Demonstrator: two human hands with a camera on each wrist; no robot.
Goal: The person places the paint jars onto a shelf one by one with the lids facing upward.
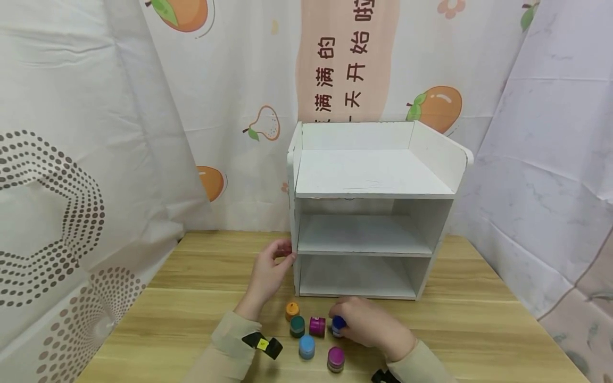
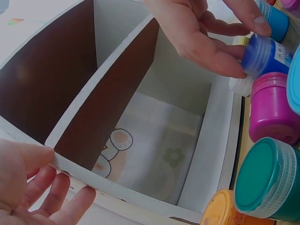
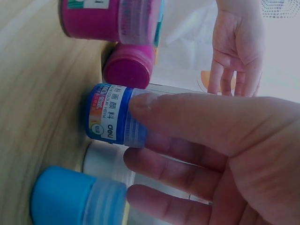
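Blue jar [image 1: 338,325]: plastic pot with a clear-ribbed cap, in front of the shelf unit [image 1: 375,196]; base near the surface [image 1: 503,324], though I cannot tell if it touches.
Right grip [image 1: 369,323]: pinching the blue jar, thumb on the cap, fingers opposite.
Left grip [image 1: 269,272]: fingers loosely spread, touching the front edge of the side panel [image 1: 293,213]; a light brace, I judge.
Hold: I'd keep the pinch square across the cap, since a one-sided squeeze could roll the pot.
Lift: straight up before any sideways travel, I'd say; neighbours sit tight.
Neighbours, left: purple jar [image 1: 317,326], apparently tipped on its side, could roll if I brush it; green jar [image 1: 297,326] and orange jar [image 1: 292,310] beyond.
Neighbours, near me: pale blue jar [image 1: 307,346] and magenta jar [image 1: 336,359], both upright.
Under the hand: right wrist view shows a white jar [image 3: 105,161] and a second light-blue jar [image 3: 63,197] near my trailing fingers; I'd tuck those in.
Edges: bottom board [image 1: 356,295] meets the wood just beyond the jars, its lip a likely snag for a low base; middle shelf [image 1: 364,234] caps headroom in the lower bay.
Room: widest to my right, plain wood to the surface's edge; left side tighter, with jars and my other forearm.
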